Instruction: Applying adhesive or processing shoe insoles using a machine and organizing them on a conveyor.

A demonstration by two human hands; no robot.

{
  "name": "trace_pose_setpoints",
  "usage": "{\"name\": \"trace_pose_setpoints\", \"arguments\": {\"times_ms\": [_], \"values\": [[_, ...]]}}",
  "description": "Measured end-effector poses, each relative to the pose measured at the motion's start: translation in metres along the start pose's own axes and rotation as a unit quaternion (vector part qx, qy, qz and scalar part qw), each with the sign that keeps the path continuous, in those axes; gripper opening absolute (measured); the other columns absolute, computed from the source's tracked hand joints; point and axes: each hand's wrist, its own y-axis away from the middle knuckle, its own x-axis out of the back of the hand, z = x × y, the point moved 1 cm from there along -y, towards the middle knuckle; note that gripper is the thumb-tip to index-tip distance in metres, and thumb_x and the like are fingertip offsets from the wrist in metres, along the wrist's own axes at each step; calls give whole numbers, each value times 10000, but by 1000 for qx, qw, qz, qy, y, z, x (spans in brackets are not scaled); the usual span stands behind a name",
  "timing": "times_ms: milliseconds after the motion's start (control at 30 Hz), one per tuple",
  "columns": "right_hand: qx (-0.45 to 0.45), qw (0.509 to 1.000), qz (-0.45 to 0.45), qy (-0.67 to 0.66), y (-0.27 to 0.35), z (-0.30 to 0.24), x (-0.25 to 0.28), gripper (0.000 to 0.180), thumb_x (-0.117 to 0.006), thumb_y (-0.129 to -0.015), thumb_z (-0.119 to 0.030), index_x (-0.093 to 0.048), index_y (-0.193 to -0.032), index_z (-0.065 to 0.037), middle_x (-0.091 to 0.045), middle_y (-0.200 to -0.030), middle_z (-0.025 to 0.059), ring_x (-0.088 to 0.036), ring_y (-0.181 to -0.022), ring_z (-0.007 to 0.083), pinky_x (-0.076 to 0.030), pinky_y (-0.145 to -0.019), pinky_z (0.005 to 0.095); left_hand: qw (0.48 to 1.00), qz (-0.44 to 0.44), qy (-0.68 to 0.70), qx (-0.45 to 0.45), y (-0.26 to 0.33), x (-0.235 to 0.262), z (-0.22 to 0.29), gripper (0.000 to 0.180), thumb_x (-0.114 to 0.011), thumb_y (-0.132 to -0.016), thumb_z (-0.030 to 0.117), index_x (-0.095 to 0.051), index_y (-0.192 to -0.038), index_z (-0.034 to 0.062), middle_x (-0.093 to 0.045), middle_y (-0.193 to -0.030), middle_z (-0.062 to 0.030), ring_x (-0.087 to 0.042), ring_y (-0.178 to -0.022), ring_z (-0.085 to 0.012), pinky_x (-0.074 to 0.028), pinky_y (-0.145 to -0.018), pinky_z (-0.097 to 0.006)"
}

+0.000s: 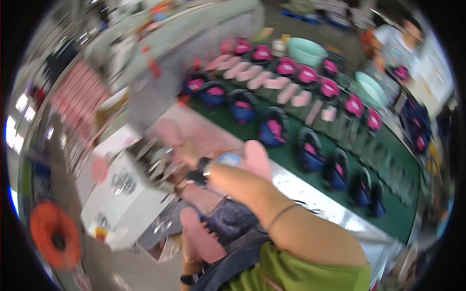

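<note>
My left hand (pixel 190 250) is wrapped around a pink insole (pixel 198 232), low in the view in front of my body; its fingertips show at the insole's right edge. My right arm reaches across to the metal head of a white machine (pixel 128 189). There my right hand (pixel 187 154) is blurred, next to another pink insole (pixel 167 132) on the pink-stained work surface; whether it grips that one cannot be made out. One more pink insole (pixel 257 157) lies beyond my right forearm. Pink material (pixel 203 198) rests below my right wrist.
A green belt (pixel 388 218) carries rows of dark blue shoes (pixel 272 127) with pink parts, plus several pink insoles (pixel 262 79). Mint-green basins (pixel 307 52) stand along its far side, where another person (pixel 395 46) works. An orange round object (pixel 54 235) is at the left.
</note>
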Motion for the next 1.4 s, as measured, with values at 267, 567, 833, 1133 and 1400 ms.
{"name": "trace_pose_setpoints", "arguments": {"times_ms": [267,567,833,1133,1400], "values": [[-43,932,348,-89,66,10,168,266,-566,-892,-282,-615,-869,-22,-651,-847,157,-632,-755,308,-498,-670,386,991,49,-117,44,-23,-31,3,608,-364,-909,569,-550,-1116,29,-575,-795,-50,-618,-716,-243,-542,-679,-473],[-320,648,601,341,414,57,502,388,-609,-828,-189,-461,-1165,-66,-655,-916,230,-663,-809,392,-529,-719,454,986,26,-139,87,-52,-40,3,616,-365,-866,505,-524,-1221,27,-552,-815,-44,-584,-751,-220,-532,-704,-479],[-291,681,609,285,467,123,560,338,-572,-770,-107,-622,-1086,2,-679,-1032,181,-657,-978,297,-504,-862,372,972,10,-231,-33,-61,-54,-9,523,-509,-879,451,-570,-1184,32,-603,-840,-64,-600,-771,-255,-518,-744,-432],[-144,989,10,44,252,-16,156,285,-568,-933,-271,-615,-1039,-10,-626,-921,141,-611,-805,258,-483,-741,369,993,-14,-110,42,-62,-50,1,482,-407,-1007,355,-480,-1255,-51,-615,-1150,-199,-622,-995,-322,-505,-877,-392],[-64,997,7,37,231,-82,43,340,-597,-905,-204,-545,-1126,50,-604,-978,174,-634,-839,255,-501,-708,347,936,60,-277,-209,-85,-25,7,377,-409,-1024,271,-483,-1281,6,-590,-1130,-68,-564,-1018,-138,-467,-889,-279]]}}
